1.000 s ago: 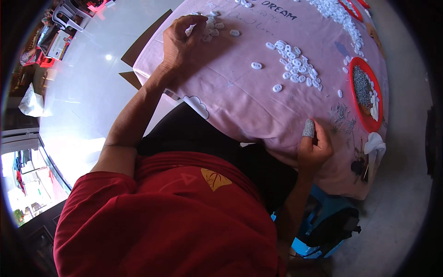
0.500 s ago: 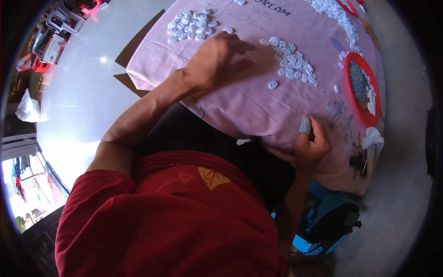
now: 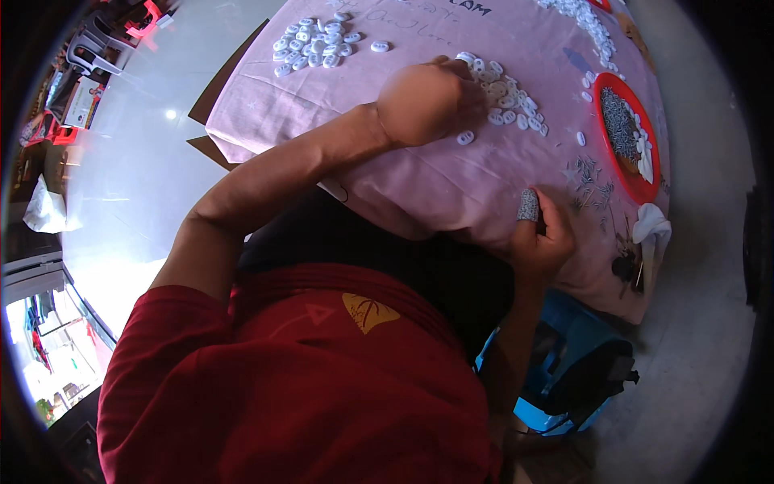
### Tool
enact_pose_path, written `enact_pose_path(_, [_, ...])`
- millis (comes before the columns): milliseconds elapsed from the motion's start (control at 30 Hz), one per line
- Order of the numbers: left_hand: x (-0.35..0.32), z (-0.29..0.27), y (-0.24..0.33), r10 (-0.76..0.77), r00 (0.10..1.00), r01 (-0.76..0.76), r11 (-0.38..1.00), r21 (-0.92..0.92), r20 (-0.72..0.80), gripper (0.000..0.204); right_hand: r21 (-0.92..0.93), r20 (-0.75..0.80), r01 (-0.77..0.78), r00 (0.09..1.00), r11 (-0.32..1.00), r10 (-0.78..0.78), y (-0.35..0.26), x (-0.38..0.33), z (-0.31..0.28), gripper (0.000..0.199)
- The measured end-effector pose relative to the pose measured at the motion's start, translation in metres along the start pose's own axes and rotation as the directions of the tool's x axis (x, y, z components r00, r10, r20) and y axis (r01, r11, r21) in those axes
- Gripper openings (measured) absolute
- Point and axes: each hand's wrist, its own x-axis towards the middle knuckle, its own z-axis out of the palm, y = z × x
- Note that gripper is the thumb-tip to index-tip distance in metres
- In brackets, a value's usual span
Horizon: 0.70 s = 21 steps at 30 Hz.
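Observation:
My left hand (image 3: 423, 105) reaches over the pink cloth on the table (image 3: 387, 185), at the left edge of a loose pile of white oval plastic pieces (image 3: 508, 101). Motion smears it, and its fingers are mostly hidden behind the knuckles. One white oval piece (image 3: 465, 138) lies apart, just in front of that pile. A second cluster of the same pieces (image 3: 310, 44) sits at the far left, with a single piece (image 3: 380, 46) beside it. Near the table's front edge my right hand (image 3: 544, 238) is closed, its thumb wrapped in grey; whatever its curled fingers may hold is hidden.
A red oval tray (image 3: 599, 101) at the right holds small grey metal pieces and some white ones. Loose metal pieces (image 3: 588, 181) lie beside it, near a white cloth (image 3: 651, 224). More white pieces (image 3: 592, 28) line the far right. A blue-and-black bag-like object (image 3: 572, 363) stands below the table.
My left hand has swung right, from beside the far-left cluster to the edge of the right pile. The right hand stays in nearly the same pose. The whole view has shifted slightly.

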Motion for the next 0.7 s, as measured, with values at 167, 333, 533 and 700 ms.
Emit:
enact_pose_path(167, [0.0,-0.009,0.0,-0.254,0.967,0.235,0.924,-0.303,-0.023,0.017,-0.01,0.022,-0.016,1.0,1.0,0.017,-0.004,0.002,-0.003,0.014])
enact_pose_path(333, [0.017,0.003,0.008,-0.163,0.987,0.159,0.969,-0.191,-0.008,0.019,-0.013,0.042,0.008,0.999,1.0,-0.007,-0.003,0.001,-0.005,0.014])
enact_pose_path(533, [0.01,0.009,0.004,-0.039,0.993,0.015,0.977,-0.215,-0.11,0.017,0.031,0.109,-0.076,0.991,0.997,0.073,-0.009,0.001,-0.017,0.016])
enact_pose_path(700, [0.002,-0.002,0.01,-0.195,0.971,0.159,0.959,-0.236,-0.136,0.013,0.012,0.068,-0.276,0.959,0.961,0.275,0.025,0.005,-0.055,0.023])
